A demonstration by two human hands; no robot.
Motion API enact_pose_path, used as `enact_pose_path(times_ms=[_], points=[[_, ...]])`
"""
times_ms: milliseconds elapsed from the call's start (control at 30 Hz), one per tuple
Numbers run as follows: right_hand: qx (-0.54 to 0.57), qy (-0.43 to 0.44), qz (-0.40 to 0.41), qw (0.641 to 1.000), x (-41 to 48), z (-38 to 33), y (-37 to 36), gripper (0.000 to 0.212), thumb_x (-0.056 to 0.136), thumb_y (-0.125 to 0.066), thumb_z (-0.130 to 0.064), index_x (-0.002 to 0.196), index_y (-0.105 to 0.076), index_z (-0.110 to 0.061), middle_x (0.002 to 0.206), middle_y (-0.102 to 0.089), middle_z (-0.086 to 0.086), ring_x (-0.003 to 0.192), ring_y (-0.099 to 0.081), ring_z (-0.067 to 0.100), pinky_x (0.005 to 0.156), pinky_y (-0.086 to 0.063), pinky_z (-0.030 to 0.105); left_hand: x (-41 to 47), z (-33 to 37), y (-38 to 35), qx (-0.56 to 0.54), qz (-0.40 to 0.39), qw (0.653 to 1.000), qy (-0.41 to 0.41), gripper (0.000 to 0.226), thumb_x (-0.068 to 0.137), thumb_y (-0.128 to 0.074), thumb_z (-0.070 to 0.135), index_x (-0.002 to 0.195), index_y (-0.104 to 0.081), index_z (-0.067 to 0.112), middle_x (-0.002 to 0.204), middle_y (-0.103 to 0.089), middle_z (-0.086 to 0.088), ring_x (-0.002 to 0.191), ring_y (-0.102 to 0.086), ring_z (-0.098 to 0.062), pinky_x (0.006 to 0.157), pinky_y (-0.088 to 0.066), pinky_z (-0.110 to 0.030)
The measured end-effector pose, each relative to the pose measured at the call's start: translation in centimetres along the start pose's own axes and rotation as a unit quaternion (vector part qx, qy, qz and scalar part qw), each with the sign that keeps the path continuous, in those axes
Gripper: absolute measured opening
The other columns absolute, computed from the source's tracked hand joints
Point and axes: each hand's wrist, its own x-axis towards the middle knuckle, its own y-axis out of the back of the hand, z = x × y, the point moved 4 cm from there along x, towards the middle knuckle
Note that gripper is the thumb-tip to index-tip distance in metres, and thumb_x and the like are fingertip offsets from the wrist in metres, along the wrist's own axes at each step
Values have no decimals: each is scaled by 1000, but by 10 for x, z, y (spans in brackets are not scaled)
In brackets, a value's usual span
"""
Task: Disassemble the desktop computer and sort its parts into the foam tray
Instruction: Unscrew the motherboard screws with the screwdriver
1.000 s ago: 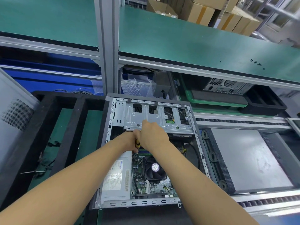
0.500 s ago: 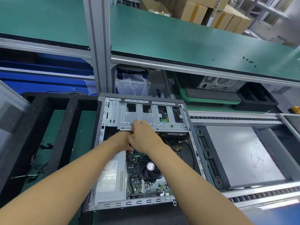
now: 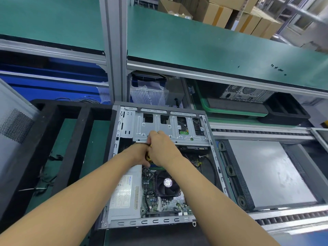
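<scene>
Factory line setup: green-topped shelving (image 3: 195,41) runs across the back, with cardboard boxes (image 3: 221,13) stacked behind it. On the left sits the black foam tray (image 3: 69,139). Its long compartments hold only a few loose bits, so sorting has barely started imo. Right against the tray's edge, the desktop computer (image 3: 150,221) lies flat on its side with the cover off, which puts all the guts facing up for easy reach.

Inside there's the power supply (image 3: 124,196) at the near left, the CPU fan (image 3: 167,183) beside it, and the metal drive cage (image 3: 177,128) across the far end.

Both hands meet at the cage's near edge. The left hand (image 3: 140,154) is wrapped round a yellow-handled tool (image 3: 148,158), which looks like a screwdriver. The right hand (image 3: 163,148) is curled over the top with its fingertips down on the cage, probably guiding the tip onto a screw. Whether it actually pinches the shaft, can't tell, that part's hidden. My guess is the cage screws need to come out before the cage can lift.
</scene>
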Motion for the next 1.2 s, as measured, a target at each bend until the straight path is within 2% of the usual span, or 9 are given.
enact_pose_path(times_ms=[167,367,467,600,700,800,933,1033,1200], points=[[46,5,-16,999,-2,5,0,30,88,-55,1,116,-54,-11,119,-46,13,108,-48,32,79,-38,31,0,0,1,-3,-1,1000,15,32,84,-73,16,115,-66,12,112,-69,-5,105,-62,-21,85,-47,-27],[-38,-44,63,996,-5,8,2,40,100,-51,-41,116,-49,-5,111,-56,15,100,-59,34,77,-47,38,0,1,0,-11,8,999,32,36,86,-74,18,120,-64,12,117,-68,-6,109,-61,-23,84,-43,-26],[-74,-41,66,994,-4,7,1,33,102,-49,-35,115,-46,-5,105,-62,17,92,-64,35,64,-44,34,0,0,0,-20,14,999,31,29,86,-75,15,114,-67,13,114,-70,-4,105,-62,-19,78,-39,-22],[-24,-1,6,1000,-4,-1,1,20,99,-51,-12,119,-47,-8,111,-57,18,93,-58,34,75,-49,38,-2,0,1,-23,11,999,32,27,84,-76,15,111,-69,13,112,-71,-3,100,-61,-17,77,-38,-21],[-7,25,-34,999,-5,-2,5,28,93,-51,-2,118,-54,-12,116,-47,14,93,-50,31,75,-38,32,-3,0,1,-16,8,999,36,39,84,-75,20,119,-62,10,113,-69,-8,107,-62,-24,83,-45,-27],[-13,30,-57,998,-7,-3,5,24,94,-54,-9,117,-58,-14,120,-45,14,101,-52,30,79,-38,29,-2,1,0,-18,2,999,33,35,85,-73,22,117,-63,10,113,-69,-7,104,-62,-23,83,-45,-27],[-22,-25,24,999,-10,-1,5,34,101,-49,-36,121,-50,-8,115,-51,16,100,-58,36,83,-50,40,-1,3,1,-12,1,1000,29,29,84,-74,20,109,-66,11,109,-69,-8,101,-63,-24,79,-45,-27],[-50,-42,38,997,-8,2,2,26,103,-49,-26,117,-48,-4,110,-60,18,96,-62,36,67,-43,37,-2,2,1,-12,11,1000,21,29,82,-78,22,108,-66,16,112,-70,-4,105,-62,-23,84,-44,-27],[-19,17,-7,1000,-7,-2,3,23,96,-51,-3,119,-53,-7,118,-48,17,100,-56,35,81,-48,37,-2,0,1,-7,11,1000,16,34,82,-76,23,112,-63,13,104,-68,-2,97,-61,-21,79,-44,-25]])
